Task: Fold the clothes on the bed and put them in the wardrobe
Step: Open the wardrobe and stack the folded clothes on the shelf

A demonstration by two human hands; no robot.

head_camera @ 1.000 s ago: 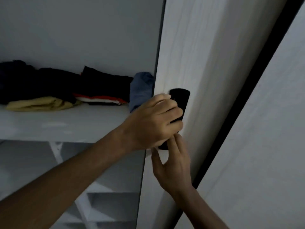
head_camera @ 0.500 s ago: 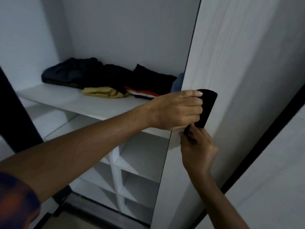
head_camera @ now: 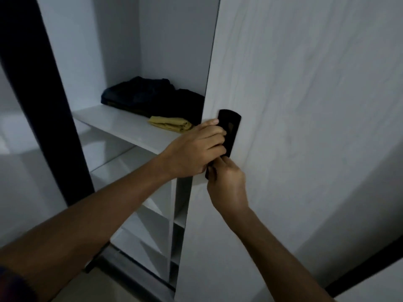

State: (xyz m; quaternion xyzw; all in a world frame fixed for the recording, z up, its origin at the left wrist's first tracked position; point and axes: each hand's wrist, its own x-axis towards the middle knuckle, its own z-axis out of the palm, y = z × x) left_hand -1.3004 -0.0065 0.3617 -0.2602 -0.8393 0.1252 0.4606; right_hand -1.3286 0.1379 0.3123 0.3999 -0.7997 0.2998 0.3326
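Since half a second ago the pale sliding door (head_camera: pixel 305 127) has travelled further to the left across the wardrobe (head_camera: pixel 174 51) opening, so that the red-striped stack and the blue piece seen earlier now lie hidden behind its leading edge, and both hands have stayed on the handle (head_camera: pixel 231 124), a black recessed plate set near that edge. Over the handle's left side the left hand (head_camera: pixel 196 151) grips with its fingers curled onto the black plate, thumb out of sight. Directly below it, at the handle's lower end, the right hand (head_camera: pixel 226 184) is bunched with curled fingers that seem to pinch the plate's bottom tip, though the left hand covers its fingertips and the contact is not plain. Left of the handle and slightly above it, the folded dark clothes (head_camera: pixel 148 94) sit on the white shelf (head_camera: pixel 117 123), their right part cut off by the door edge. A folded yellow garment (head_camera: pixel 170 124) lies on the same shelf just left of the handle, in front of the dark pile and touching it. Below and left of the handle are the lower compartments (head_camera: pixel 152 214), white and dim. Far left of the handle stands a black upright post (head_camera: pixel 43 105). A dark patterned sleeve (head_camera: pixel 11 286) shows at the bottom left corner.
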